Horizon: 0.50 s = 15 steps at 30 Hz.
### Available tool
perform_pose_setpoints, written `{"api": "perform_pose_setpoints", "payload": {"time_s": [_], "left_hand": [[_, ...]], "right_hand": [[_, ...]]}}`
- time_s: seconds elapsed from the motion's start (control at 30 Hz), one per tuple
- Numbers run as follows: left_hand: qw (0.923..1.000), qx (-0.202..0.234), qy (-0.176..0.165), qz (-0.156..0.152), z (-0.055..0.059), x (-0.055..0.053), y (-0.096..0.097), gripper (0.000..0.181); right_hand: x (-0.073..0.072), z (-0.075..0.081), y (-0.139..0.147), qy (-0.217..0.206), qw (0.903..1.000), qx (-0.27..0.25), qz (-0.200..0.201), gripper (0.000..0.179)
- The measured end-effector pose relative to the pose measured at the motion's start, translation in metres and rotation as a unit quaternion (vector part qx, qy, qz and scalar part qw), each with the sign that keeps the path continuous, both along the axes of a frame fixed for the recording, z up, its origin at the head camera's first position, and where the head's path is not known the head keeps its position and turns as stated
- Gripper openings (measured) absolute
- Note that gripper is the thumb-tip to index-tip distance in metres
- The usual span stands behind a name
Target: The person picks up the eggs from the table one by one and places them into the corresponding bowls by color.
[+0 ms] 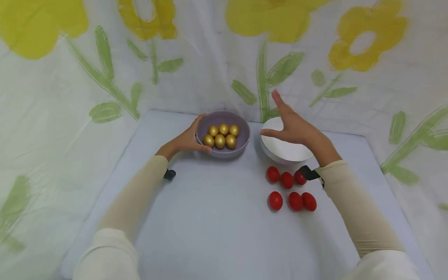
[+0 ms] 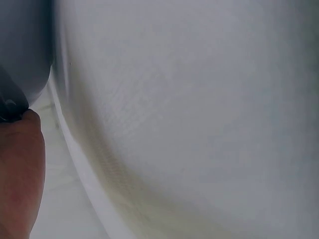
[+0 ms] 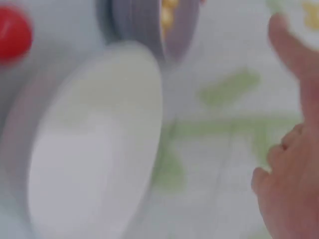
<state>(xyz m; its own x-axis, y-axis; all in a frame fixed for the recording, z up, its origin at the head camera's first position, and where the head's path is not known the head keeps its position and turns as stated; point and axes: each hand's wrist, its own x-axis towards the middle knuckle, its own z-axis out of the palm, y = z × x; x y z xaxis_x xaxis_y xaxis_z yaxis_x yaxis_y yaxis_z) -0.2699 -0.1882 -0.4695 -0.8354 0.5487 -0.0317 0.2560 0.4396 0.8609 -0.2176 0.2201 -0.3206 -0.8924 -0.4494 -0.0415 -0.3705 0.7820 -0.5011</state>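
Note:
A purple bowl with several golden eggs in it stands at the table's far side. My left hand grips its left side, the thumb near the front rim and the fingers round the back. In the left wrist view part of that hand shows against the bowl's dark outer wall. To the right is a white bowl with nothing in it. My right hand is above it, thumb and index finger spread wide, holding nothing. The right wrist view shows this hand apart from the white bowl.
Several red eggs lie loose on the pale table in front of the white bowl, some under my right wrist. A white cloth with yellow flowers hangs right behind the bowls and down the sides.

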Motion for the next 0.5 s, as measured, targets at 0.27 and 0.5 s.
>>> {"api": "perform_pose_setpoints", "payload": {"time_s": [0.27,0.5], "left_hand": [[0.9998,0.007,0.013,0.016,0.003,-0.004,-0.012,0.14],[0.9999,-0.003,-0.001,0.012,-0.015,0.004,-0.015,0.142]], "right_hand": [[-0.005,-0.002,0.083,-0.047,0.9986,0.001,-0.022,0.136],[0.01,-0.057,0.121,-0.112,0.9915,0.062,-0.025,0.143]]}}
